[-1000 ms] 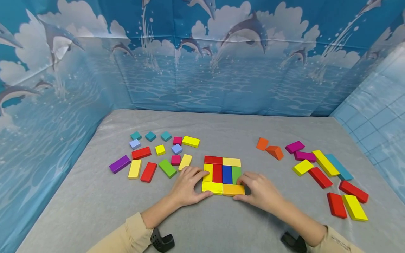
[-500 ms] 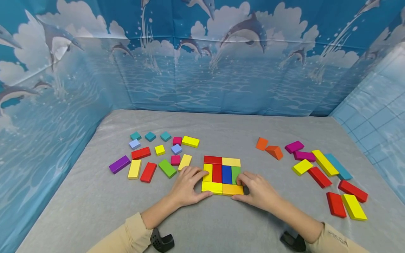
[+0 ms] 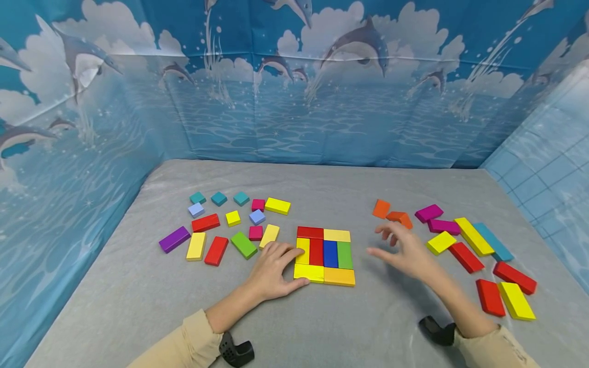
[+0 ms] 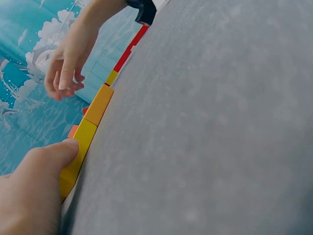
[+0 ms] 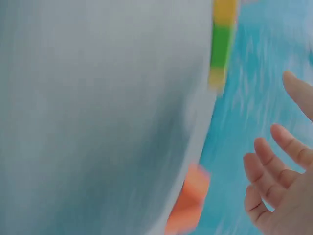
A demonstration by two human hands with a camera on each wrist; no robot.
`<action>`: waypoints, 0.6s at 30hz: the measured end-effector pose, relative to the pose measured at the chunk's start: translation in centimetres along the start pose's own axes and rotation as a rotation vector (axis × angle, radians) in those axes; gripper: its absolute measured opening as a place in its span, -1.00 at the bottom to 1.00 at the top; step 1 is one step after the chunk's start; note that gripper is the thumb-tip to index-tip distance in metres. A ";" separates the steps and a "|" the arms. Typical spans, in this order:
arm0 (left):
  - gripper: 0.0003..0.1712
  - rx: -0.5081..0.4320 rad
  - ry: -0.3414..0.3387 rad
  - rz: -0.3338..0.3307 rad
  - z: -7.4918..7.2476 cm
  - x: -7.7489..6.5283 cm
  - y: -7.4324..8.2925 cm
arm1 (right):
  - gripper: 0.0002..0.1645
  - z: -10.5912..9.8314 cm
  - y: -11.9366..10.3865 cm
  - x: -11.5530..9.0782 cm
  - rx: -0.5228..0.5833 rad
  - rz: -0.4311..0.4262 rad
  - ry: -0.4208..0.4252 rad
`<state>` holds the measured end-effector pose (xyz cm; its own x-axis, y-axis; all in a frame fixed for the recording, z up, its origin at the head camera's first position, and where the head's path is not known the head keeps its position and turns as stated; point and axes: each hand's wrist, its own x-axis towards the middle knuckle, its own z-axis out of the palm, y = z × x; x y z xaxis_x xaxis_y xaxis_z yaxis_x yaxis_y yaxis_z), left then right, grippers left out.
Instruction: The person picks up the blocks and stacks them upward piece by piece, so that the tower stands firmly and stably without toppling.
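A flat rectangle of coloured wooden blocks lies mid-table in the head view, including a blue block (image 3: 330, 254), a green block (image 3: 344, 255) and an orange-yellow block (image 3: 339, 276). My left hand (image 3: 274, 271) grips its left front corner. The thumb rests against the front face of a yellow block (image 4: 79, 155), and the fingertips touch the upright yellow block (image 3: 302, 250) at the side. My right hand (image 3: 405, 251) is raised right of the rectangle, fingers loosely bent and holding nothing. Just beyond it lie two orange triangular blocks (image 3: 399, 219), one partly covered by the hand.
Loose blocks are scattered at the left, among them a purple block (image 3: 175, 239) and a lime green block (image 3: 244, 245). At the right lie several more, including a long blue block (image 3: 493, 243) and a red block (image 3: 490, 297). A dolphin-print curtain (image 3: 294, 122) stands behind the table.
My right hand has let go of the rectangle's right front corner and moved right and away from me, toward the orange blocks. The left hand has stayed in place.
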<state>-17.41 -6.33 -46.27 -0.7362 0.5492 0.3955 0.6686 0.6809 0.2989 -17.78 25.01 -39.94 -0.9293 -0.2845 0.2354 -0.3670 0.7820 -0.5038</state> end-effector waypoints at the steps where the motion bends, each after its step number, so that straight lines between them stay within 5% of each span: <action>1: -0.35 -0.002 0.002 0.000 0.0 0.0 0.0 | -0.42 -0.7 0.9 0.0 0.007 0.027 0.032; 9: -0.35 0.001 0.007 0.000 0.1 0.0 0.0 | -0.23 -4.9 7.7 -1.8 0.000 0.233 0.075; 18: -0.34 -0.006 -0.003 -0.008 0.0 0.0 0.0 | -0.19 -5.6 11.0 -4.0 -0.089 0.285 0.057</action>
<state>-17.40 -6.28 -46.27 -0.7416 0.5453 0.3908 0.6635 0.6824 0.3068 -17.88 37.86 -41.76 -0.9896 -0.0173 0.1427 -0.0848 0.8720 -0.4822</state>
